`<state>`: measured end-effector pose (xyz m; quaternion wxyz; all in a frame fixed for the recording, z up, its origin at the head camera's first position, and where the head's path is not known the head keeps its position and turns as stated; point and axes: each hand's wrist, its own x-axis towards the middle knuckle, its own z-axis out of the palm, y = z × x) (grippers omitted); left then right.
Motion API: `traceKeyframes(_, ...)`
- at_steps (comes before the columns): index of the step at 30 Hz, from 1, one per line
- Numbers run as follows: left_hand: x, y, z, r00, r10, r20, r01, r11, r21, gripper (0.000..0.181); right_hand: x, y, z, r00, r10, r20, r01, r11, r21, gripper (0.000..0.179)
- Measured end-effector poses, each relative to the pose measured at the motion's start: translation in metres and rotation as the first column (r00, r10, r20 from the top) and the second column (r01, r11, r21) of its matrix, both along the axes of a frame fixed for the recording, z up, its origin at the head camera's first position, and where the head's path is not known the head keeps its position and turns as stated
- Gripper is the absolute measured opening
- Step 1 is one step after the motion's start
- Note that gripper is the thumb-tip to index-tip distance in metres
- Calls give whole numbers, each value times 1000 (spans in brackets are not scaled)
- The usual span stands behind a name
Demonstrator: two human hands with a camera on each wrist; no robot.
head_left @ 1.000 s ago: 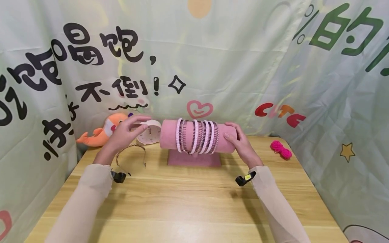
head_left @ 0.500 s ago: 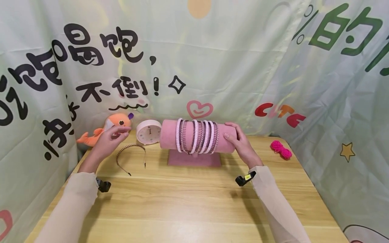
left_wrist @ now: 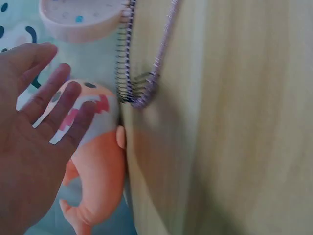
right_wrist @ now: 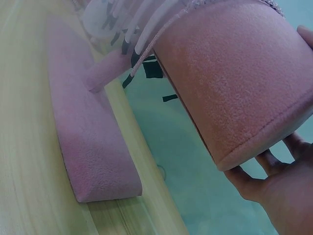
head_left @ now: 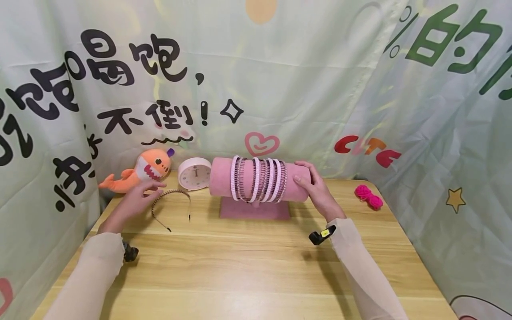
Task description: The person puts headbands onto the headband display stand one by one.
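Note:
A pink plush display stand (head_left: pixel 299 180) with a horizontal roll stands at the table's middle. Several headbands (head_left: pixel 256 180), some white and some toothed metal, are looped round the roll. My right hand (head_left: pixel 320 191) holds the roll's right end, thumb in front and fingers over the top and end. To the left, one loose toothed headband (head_left: pixel 176 191) lies on the table. My left hand (head_left: pixel 136 202) hovers just left of that headband with nothing in it. In the left wrist view its fingers (left_wrist: pixel 58 110) are spread and relaxed, apart from the headband.
An orange shark plush (head_left: pixel 154 166) sits at the back left, beside a round pink-rimmed clock (head_left: pixel 194 174). A bright pink yarn bundle (head_left: pixel 369 197) lies at the right. Printed curtains (head_left: pixel 288 89) close in the wooden table (head_left: pixel 248 266) behind and at the sides.
My left hand has moved left and down, away from the clock and roll, to beside the loose headband, uncovering the clock and much of the plush. The right hand keeps its hold.

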<state>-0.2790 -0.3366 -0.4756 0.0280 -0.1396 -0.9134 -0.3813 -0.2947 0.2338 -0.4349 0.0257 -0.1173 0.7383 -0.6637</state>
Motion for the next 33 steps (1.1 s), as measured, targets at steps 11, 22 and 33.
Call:
traceKeyframes(11,-1,-10,-22,999,-33,7,34,995,-97,32,-1,0,0,1000,-7,-8,7,1000,7,57)
traceKeyframes(22,-4,-9,-31,998,-1,66,11,988,-157,40,0,-1,1,1000,-4,-5,4,1000,2,59)
traceKeyframes(33,-4,-4,-31,997,34,73,-17,976,-215,43,2,-1,2,1000,21,-11,-21,999,-31,53)
